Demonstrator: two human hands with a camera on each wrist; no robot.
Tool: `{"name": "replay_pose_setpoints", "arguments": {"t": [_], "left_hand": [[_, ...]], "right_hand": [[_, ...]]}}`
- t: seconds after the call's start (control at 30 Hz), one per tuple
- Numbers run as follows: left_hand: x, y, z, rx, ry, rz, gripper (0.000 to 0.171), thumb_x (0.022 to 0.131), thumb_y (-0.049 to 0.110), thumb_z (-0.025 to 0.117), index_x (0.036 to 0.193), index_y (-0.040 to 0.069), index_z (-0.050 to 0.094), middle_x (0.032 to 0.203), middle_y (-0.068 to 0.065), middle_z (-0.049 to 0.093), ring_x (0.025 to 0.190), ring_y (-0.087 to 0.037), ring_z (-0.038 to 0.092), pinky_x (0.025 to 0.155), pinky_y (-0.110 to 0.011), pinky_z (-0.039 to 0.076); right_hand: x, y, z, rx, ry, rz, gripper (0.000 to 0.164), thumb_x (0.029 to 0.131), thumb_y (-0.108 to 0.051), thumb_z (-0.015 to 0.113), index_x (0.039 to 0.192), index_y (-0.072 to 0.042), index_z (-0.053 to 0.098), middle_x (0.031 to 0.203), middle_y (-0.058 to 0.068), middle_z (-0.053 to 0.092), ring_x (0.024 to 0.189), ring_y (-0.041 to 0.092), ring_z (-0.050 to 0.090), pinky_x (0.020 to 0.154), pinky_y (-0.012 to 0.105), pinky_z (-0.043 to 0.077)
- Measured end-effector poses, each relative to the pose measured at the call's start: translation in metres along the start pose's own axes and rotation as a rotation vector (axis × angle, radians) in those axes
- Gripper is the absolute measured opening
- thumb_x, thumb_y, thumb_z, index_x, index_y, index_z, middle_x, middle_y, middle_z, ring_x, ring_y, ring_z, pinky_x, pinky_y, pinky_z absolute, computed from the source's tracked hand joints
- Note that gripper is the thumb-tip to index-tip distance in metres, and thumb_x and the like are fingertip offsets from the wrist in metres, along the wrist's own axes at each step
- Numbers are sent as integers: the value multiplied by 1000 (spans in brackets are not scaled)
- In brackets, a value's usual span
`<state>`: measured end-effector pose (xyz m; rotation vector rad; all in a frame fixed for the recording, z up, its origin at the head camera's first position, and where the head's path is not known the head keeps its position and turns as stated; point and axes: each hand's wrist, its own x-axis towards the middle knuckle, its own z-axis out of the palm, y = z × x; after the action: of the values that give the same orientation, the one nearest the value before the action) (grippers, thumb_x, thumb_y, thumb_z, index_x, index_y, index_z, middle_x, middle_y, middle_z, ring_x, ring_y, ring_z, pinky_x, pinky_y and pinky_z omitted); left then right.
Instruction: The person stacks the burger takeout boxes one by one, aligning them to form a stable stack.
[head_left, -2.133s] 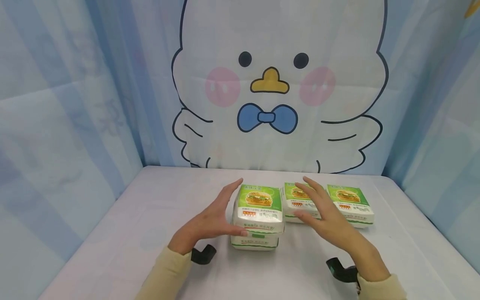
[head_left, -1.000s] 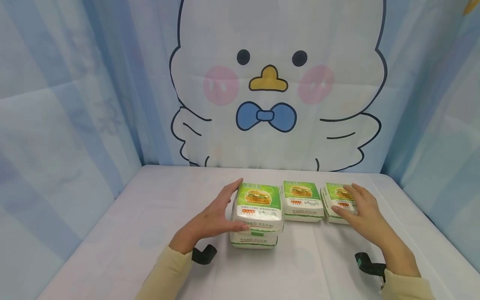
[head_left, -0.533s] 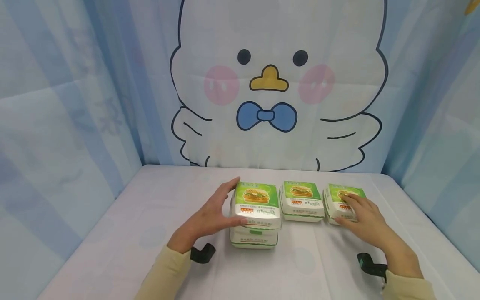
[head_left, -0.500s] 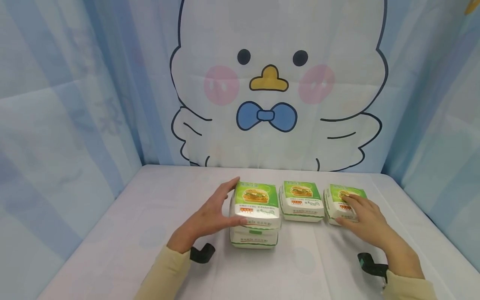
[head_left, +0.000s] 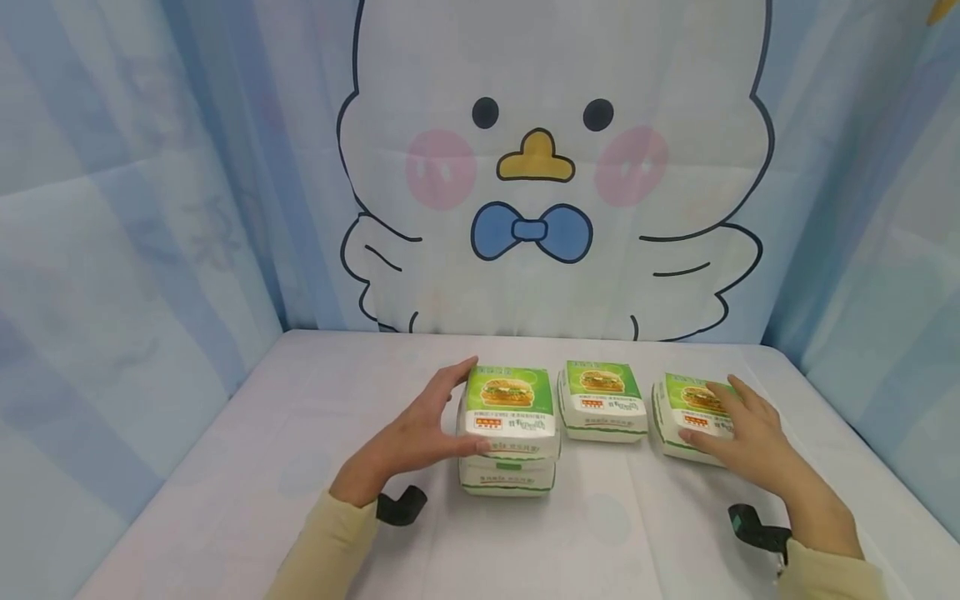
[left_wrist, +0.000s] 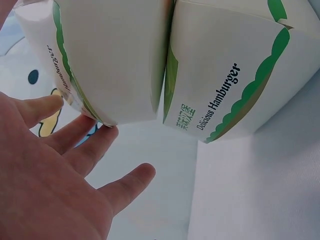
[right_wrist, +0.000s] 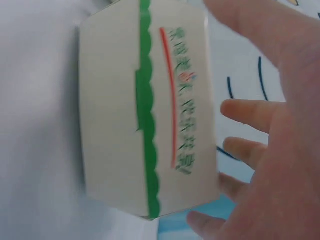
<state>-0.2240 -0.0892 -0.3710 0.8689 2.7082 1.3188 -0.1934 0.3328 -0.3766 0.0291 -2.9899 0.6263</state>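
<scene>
In the head view, two white-and-green hamburger boxes are stacked left of the table's middle. My left hand [head_left: 408, 442] holds the upper hamburger box [head_left: 510, 400] by its left side, thumb at the front and fingers towards the back. Beneath it sits the lower hamburger box [head_left: 506, 481]; the left wrist view shows fingertips at the edge of the upper box. At the right, my right hand [head_left: 772, 454] grips another hamburger box [head_left: 693, 408], with the thumb in front and fingers over its far right part. Its front face [right_wrist: 115, 110] fills much of the right wrist view.
Between the stack and the right box stands a third box [head_left: 602, 400] on the white-covered table [head_left: 585, 533], close to the stack. Behind rises a curtain [head_left: 540, 275] with a cartoon chick; blue-white curtains [head_left: 135, 250] hang on both sides.
The right hand has gone from above the middle box to the right-hand box, which has shifted slightly right and nearer. The left hand has slid the upper box a little left over the lower one.
</scene>
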Motion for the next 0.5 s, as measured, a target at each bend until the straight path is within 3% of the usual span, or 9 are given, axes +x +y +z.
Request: {"name": "replay_pose_setpoints", "arguments": {"t": [0.13,0.27,0.37,0.5], "left_hand": [[0,0,0,-1,-3,-4,101,64,58,70,142,35,11,142,20,19,132,-8,24,105,-46,30],[-1,1,0,-1,-2,-13,99,63,58,70,140,41,10,142,20,19,132,-8,24,105,-46,30],[-1,1,0,-1,-1,-23,97,63,59,70,138,46,9,142,20,19,132,-8,24,105,-47,30],[-1,2,0,-1,3,-27,98,63,59,70,139,43,11,142,20,20,131,-8,25,105,-46,31]], "right_hand": [[3,6,6,-5,-1,12,95,76,-63,53,142,-3,17,144,30,4,122,56,10,85,72,19],[4,9,8,-15,4,22,97,75,-64,54,141,-3,19,140,31,9,117,55,15,81,69,24],[2,11,6,0,8,24,95,74,-63,56,140,-4,22,138,32,9,115,55,16,79,68,25],[0,13,6,21,9,26,92,75,-60,58,139,-3,22,138,34,7,116,56,14,80,69,24]]}}
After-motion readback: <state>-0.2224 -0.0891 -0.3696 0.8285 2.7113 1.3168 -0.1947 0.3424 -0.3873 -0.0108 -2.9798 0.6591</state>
